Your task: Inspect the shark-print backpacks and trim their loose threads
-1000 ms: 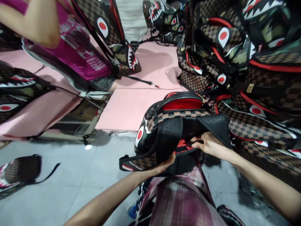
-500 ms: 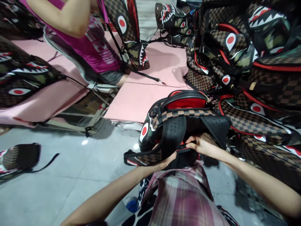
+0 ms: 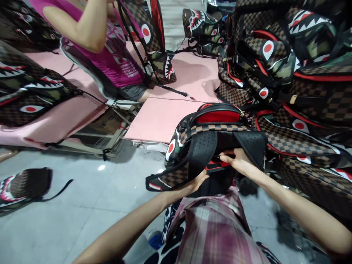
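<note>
A brown-checked backpack [image 3: 220,128] with black straps and a shark-eye print leans across the pink table's front edge, its back toward me. In its black back panel a slit shows red lining [image 3: 211,167]. Above that slit my right hand [image 3: 236,161] pinches the upper edge between thumb and fingers; a small dark piece at the fingertips is too small to name. My left hand [image 3: 199,181] lies along the lower side, fingers stretched out, partly covered by the left shoulder strap [image 3: 202,150]. The strap's checked lower end [image 3: 167,181] sticks out to the left.
Similar backpacks [image 3: 297,135] are piled high at right. Across the pink table [image 3: 156,117], a person in a magenta shirt [image 3: 110,55] sits beside another backpack [image 3: 156,40]. More bags [image 3: 30,91] lie on the left table, and one [image 3: 27,187] is on the tiled floor.
My right hand has risen slightly with the upper edge, and more red lining shows. My left hand's fingers have come out flatter into sight. The seated person's arm has shifted a little.
</note>
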`<state>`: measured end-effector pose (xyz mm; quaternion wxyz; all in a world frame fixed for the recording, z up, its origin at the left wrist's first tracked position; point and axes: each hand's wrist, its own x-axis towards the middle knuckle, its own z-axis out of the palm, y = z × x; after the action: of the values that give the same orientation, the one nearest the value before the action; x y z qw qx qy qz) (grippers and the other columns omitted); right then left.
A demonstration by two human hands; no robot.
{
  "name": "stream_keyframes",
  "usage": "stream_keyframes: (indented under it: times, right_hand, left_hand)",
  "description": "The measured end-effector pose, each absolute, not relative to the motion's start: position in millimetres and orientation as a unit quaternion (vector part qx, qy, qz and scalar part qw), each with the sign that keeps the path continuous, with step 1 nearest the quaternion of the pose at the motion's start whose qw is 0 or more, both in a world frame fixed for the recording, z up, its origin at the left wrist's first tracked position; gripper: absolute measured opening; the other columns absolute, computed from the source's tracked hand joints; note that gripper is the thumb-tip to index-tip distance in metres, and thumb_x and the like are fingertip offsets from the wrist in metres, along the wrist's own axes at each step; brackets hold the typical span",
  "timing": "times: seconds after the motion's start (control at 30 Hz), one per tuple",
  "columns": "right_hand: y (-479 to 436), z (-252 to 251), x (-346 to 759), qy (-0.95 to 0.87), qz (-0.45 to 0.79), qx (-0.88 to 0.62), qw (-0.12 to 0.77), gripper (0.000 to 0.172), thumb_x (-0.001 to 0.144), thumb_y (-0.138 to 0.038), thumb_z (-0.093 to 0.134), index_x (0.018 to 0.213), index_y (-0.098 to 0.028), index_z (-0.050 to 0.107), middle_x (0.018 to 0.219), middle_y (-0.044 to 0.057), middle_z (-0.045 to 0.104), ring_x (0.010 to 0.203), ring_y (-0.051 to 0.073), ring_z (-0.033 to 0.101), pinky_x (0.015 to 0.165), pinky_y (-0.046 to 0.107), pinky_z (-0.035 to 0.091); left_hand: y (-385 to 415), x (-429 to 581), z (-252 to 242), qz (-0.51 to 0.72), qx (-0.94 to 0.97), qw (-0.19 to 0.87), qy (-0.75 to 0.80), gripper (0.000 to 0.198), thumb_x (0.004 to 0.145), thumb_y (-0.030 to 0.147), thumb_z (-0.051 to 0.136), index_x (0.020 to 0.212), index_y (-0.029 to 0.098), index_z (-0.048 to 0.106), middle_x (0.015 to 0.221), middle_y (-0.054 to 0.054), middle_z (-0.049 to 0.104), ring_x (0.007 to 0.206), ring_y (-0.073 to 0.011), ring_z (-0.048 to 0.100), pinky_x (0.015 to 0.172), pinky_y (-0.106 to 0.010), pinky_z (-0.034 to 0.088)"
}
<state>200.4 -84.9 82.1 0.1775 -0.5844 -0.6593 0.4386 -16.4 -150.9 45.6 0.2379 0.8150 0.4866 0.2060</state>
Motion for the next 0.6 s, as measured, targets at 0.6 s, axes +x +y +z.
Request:
stream_keyframes:
  times: [0.6]
  right_hand:
    - [-95,80,223,-0.770,0.304,-0.551,0.110,0.019,0.080,-0.029,0.052,0.087,-0.019,0.067,0.081,0.004,0.070,0.075,0.017,0.063,0.072,0.025,0.042]
  left_hand:
    - [-92,17,128,-0.016,0.882,0.260,0.392,0.030,0.080,0.017,0.044,0.091,0.025,0.070,0.073,0.000,0.062,0.065,-0.0125,0.055,0.059,-0.021,0.035]
